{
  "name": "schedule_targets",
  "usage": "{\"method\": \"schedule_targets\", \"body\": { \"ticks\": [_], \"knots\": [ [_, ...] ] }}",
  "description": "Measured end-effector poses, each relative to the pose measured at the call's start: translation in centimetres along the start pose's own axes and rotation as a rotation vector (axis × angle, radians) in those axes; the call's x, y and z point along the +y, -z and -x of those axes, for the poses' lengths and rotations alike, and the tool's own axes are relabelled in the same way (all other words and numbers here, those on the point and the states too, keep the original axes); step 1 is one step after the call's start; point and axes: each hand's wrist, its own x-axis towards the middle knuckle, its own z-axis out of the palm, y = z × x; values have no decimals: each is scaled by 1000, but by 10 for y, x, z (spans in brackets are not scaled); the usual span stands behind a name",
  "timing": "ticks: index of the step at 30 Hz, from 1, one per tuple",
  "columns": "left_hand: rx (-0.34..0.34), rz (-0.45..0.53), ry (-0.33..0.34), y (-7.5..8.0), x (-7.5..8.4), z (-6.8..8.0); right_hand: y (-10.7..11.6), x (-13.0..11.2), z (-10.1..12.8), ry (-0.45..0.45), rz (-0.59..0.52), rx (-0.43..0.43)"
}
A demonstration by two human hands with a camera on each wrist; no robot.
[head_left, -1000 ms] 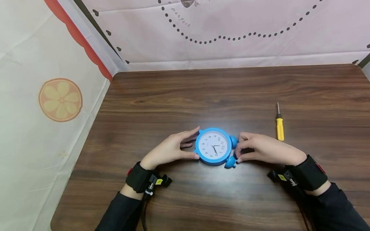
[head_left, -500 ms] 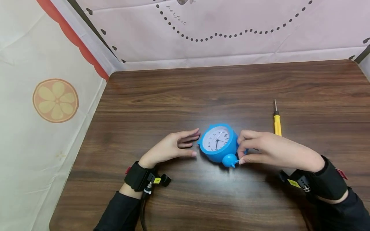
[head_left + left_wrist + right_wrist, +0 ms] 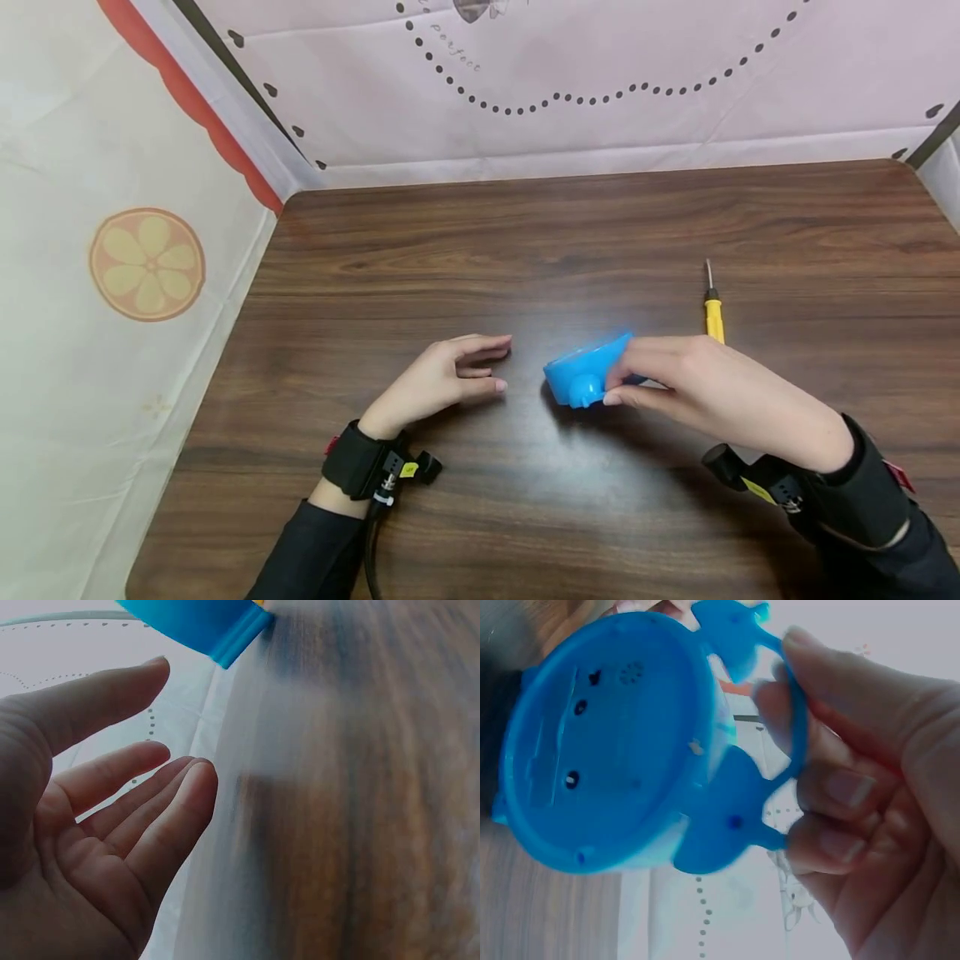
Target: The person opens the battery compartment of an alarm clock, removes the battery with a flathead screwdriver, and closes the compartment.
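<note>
A blue twin-bell alarm clock [image 3: 587,372] is tilted up off its back, and its dial is turned out of sight in the head view. My right hand [image 3: 675,371] pinches the clock by the thin handle between its bells, thumb on one side and curled fingers on the other. The right wrist view shows the clock's back [image 3: 604,742], with small knobs, a speaker grille and a battery cover. My left hand [image 3: 438,379] is held to the left of the clock, fingers apart and relaxed, with a gap of bare table between them.
A yellow-handled screwdriver [image 3: 713,312] lies behind my right hand, its tip pointing to the far edge. The brown wooden table [image 3: 450,258] meets a pale patterned cloth [image 3: 600,50] at the back and another at the left.
My right hand has tipped the clock from face-up to tilted, turning its dial away. My left hand has let go of the clock's base and drawn slightly left.
</note>
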Motion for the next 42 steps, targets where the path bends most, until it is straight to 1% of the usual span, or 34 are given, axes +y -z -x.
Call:
{"method": "schedule_targets", "body": {
  "ticks": [2,4,7,9,12,14,17,21,24,26,29,31,33,36,38,40,42],
  "knots": [
    [8,-2,0,0,0,0,-2,-1,-2,-14,20,39],
    [14,-13,-6,0,0,0,-4,-2,-5,-4,71,102],
    [26,-45,-21,1,0,0,-10,-1,-10,41,169,216],
    [38,-71,-35,1,0,0,-14,0,-14,71,219,278],
    [67,-113,-61,0,1,2,-18,1,-18,89,230,309],
    [89,-139,-85,-1,4,2,-18,2,-18,87,225,304],
    [121,-156,-122,-5,9,2,-15,3,-16,60,208,268],
    [159,-91,-165,-13,20,4,-2,2,-11,-2,189,214],
    [192,-53,-227,-20,30,5,14,2,-2,-50,181,177],
    [221,-85,-292,-26,37,4,24,3,5,-92,172,139],
    [260,-165,-385,-35,45,-1,36,5,13,-165,152,51],
    [278,-216,-426,-41,49,-3,39,6,15,-213,135,-19],
    [287,-245,-457,-46,51,-6,40,9,14,-225,106,-60],
    [302,-280,-484,-51,52,-10,37,14,12,-193,82,-58],
    [322,-292,-497,-54,54,-13,36,17,11,-150,80,-15],
    [344,-296,-485,-55,55,-15,36,20,11,-127,91,30],
    [357,-289,-458,-54,57,-17,35,23,10,-124,69,84]
  ]
}}
